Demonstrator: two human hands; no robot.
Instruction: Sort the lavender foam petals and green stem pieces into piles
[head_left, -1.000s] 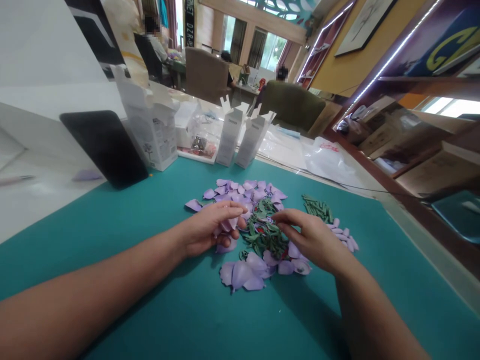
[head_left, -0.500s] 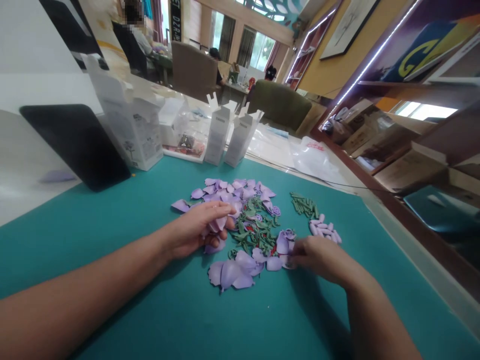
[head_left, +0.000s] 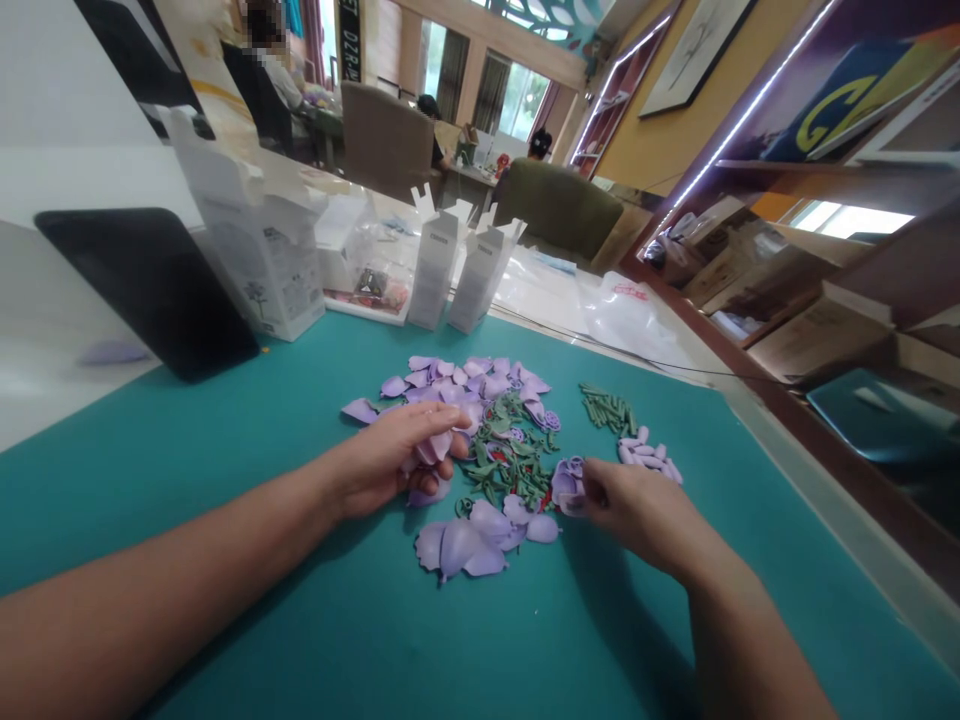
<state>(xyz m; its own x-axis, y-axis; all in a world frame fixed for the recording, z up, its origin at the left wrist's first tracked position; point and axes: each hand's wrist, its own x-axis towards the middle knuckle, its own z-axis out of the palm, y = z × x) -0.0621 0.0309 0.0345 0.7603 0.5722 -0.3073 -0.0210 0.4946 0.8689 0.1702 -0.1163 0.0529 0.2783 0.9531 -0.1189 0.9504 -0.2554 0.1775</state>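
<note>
Curled around several pale purple plastic petals (head_left: 433,450), my left hand (head_left: 390,450) is closed above the left side of a pile. My right hand (head_left: 637,505) pinches at a purple petal (head_left: 571,503) on the pile's right side; its fingertips are partly hidden behind the hand. Between my hands lie small green leaf-like pieces (head_left: 517,455) with bits of red among them. Loose purple petals (head_left: 472,380) spread behind the green pieces. In front of them is another cluster of larger petals (head_left: 469,545).
Green sticks (head_left: 606,410) and short lilac pieces (head_left: 649,455) lie in two groups at the right on the green mat (head_left: 315,630). Open white boxes (head_left: 435,270) stand along the back. A black tablet-like panel (head_left: 150,290) leans at the left. People sit farther off.
My right hand has shifted slightly up, and the petal at its fingertips has lifted. A petal beside it now lies a little nearer the front cluster. My left hand has stayed put.
</note>
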